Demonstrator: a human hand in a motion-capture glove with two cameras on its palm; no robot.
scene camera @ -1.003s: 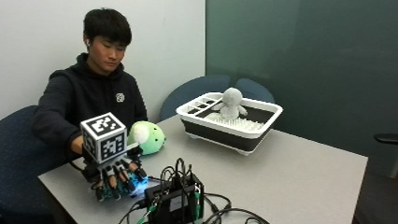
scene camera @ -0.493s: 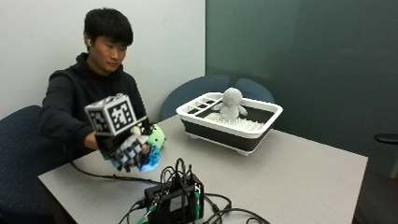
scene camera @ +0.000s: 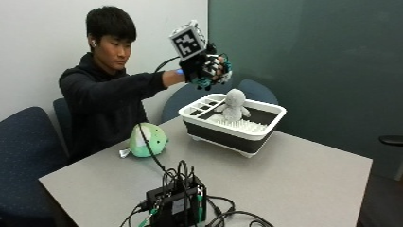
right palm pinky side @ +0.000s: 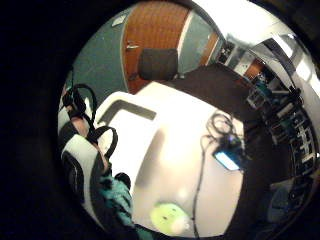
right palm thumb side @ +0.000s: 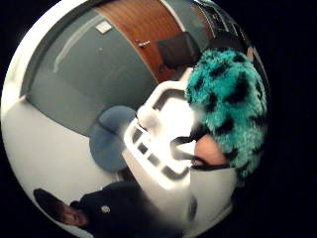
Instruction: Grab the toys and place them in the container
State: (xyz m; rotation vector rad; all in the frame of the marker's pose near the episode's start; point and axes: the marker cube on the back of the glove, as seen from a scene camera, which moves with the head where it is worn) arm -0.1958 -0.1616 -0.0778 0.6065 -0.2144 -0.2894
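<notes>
My gloved right hand (scene camera: 206,70) is raised high above the near-left corner of the white and black container (scene camera: 233,127). Its fingers are curled round a teal and black furry toy (right palm thumb side: 229,104), whose fur pokes out between the fingers (scene camera: 222,71). A grey plush figure (scene camera: 233,105) sits upright inside the container. A green round plush toy (scene camera: 147,140) lies on the grey table (scene camera: 302,179) left of the container; it also shows as a green toy (right palm pinky side: 169,218) in the little finger side view.
A black electronics box with tangled cables (scene camera: 179,201) sits near the table's front edge. Blue chairs (scene camera: 28,156) stand at the left and behind the container. The table right of the container is bare.
My hand has risen from the table's front left, carrying the teal toy up and to the right, to a spot above the container. The green toy stays where it was.
</notes>
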